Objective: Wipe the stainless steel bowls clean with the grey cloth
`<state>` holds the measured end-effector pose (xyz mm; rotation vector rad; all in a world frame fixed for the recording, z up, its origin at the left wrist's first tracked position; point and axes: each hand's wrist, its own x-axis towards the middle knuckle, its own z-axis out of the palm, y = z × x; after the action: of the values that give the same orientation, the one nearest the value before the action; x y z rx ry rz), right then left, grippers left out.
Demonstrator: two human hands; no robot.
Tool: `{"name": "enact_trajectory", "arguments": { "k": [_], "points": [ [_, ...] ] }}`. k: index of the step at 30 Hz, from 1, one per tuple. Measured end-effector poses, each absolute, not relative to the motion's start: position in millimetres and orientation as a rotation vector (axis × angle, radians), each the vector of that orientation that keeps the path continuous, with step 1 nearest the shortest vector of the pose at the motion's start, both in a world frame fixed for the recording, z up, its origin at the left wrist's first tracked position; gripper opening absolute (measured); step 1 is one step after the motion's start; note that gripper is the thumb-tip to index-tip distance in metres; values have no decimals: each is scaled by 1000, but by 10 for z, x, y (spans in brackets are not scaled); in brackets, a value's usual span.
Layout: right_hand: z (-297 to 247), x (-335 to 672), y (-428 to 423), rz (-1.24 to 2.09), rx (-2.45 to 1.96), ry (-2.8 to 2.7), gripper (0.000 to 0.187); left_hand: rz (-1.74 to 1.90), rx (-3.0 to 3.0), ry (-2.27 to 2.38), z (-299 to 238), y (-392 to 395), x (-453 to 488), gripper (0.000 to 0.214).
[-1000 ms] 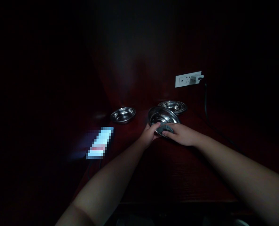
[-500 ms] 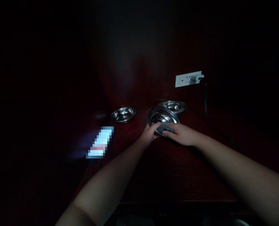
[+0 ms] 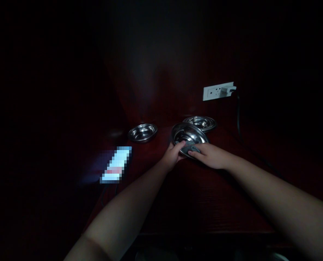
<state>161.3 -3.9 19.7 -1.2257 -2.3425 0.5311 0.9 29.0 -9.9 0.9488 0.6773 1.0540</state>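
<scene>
A shiny metal bowl [image 3: 190, 132] is tilted toward me above the dark red tabletop. My left hand [image 3: 174, 155] is closed on its near left rim, thumb inside and fingers underneath. Inside the bowl, my right hand [image 3: 209, 156] presses a grey-green cloth [image 3: 190, 148] against the near wall; part of the cloth lies hidden under the fingers. Just behind stand nested metal bowls [image 3: 202, 123], partly covered by the held one. Another metal bowl [image 3: 143, 133] rests upright to the left, apart from both hands.
A lit phone [image 3: 116, 165], its screen blurred out, lies at the left with a cable near it. On the back wall is a white socket [image 3: 218, 91] with a plug in it, and a black cord [image 3: 238, 117] hangs down to the right. The surroundings are very dark.
My right hand and the cloth have shifted very slightly within the bowl. The bowl, my left hand and the other things stay where they were.
</scene>
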Motion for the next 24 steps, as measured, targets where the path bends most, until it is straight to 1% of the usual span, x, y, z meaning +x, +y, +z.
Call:
{"name": "enact_trajectory", "arguments": {
  "k": [8,13,21,24],
  "points": [
    [231,1596,-64,560,-1179,-2357,30,1042,965,670,-123,311,-1,43],
    [202,1587,-61,544,-1065,-2341,29,1038,980,677,-100,287,-2,43],
    [115,1584,-33,466,-953,-2343,42,1068,996,599,-164,346,14,42],
    [103,1598,-30,483,-984,-2361,42,1069,1004,591,-174,356,16,41]
  ]
}}
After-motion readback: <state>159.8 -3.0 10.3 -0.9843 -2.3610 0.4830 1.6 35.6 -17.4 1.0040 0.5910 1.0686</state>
